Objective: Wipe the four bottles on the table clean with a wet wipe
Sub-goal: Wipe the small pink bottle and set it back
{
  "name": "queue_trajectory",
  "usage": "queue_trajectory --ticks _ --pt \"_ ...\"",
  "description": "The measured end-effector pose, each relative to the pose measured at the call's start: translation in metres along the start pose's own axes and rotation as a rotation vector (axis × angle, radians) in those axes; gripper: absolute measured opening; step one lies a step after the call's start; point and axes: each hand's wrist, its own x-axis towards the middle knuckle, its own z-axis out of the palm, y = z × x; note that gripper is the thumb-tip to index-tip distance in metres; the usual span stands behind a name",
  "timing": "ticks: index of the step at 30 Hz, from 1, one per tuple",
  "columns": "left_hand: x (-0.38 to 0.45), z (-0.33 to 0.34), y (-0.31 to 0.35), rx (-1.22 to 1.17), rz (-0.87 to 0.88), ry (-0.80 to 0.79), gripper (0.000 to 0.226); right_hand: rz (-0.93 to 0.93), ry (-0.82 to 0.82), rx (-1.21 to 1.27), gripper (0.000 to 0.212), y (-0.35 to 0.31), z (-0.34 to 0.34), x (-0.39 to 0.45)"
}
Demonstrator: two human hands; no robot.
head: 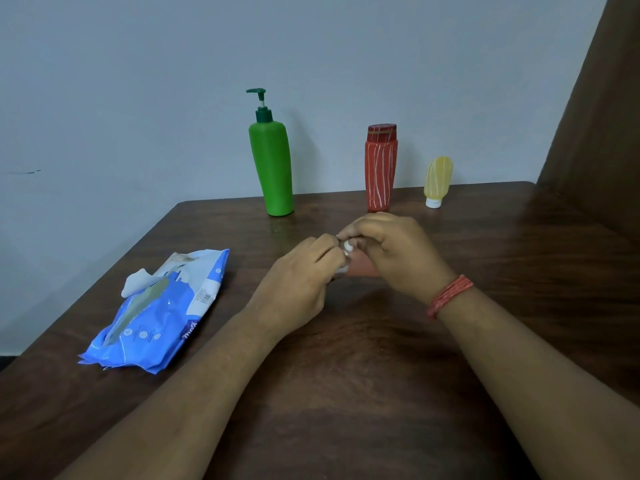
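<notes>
Three bottles stand along the table's far edge: a green pump bottle (273, 168), a red bottle with white stripes (381, 168) and a small yellow tube (438, 180) resting on its white cap. At mid-table my two hands meet. My right hand (394, 252) is closed over a small pinkish bottle (362, 266), of which only a part shows below the fingers. My left hand (304, 282) pinches a white wet wipe (347, 249) against that bottle. Most of the wipe is hidden between my fingers.
A blue and white wet wipe pack (162, 310) lies open at the left, with one wipe sticking out of its top. The dark wooden table (346, 393) ends at a pale wall behind. A brown curtain (602, 116) hangs at the right.
</notes>
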Motion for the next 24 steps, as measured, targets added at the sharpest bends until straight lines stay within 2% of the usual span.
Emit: queue_trajectory --ticks 3,7,10,13,18,21,24 --pt "0.000 -0.002 -0.001 0.022 0.037 0.006 0.033 0.135 -0.094 0.110 0.020 0.012 -0.011 0.000" --pt "-0.001 -0.004 -0.006 -0.020 -0.032 0.086 0.035 0.322 -0.080 0.311 0.025 0.035 -0.019 -0.003" --pt "-0.005 -0.003 -0.014 -0.110 -0.163 0.149 0.031 0.339 0.016 0.436 0.029 0.040 -0.018 -0.005" --pt "-0.008 -0.001 -0.019 -0.261 -0.304 0.218 0.035 0.352 0.098 0.565 0.030 0.039 -0.016 -0.005" --pt "-0.008 0.001 -0.022 -0.365 -0.524 0.326 0.040 0.392 0.203 0.726 0.027 0.035 -0.010 -0.003" --pt "-0.010 0.003 -0.022 -0.434 -0.609 0.313 0.040 0.418 0.251 0.788 0.023 0.026 0.001 -0.002" --pt "-0.011 0.003 -0.018 -0.517 -0.677 0.293 0.031 0.436 0.301 0.849 0.022 0.021 0.010 -0.001"
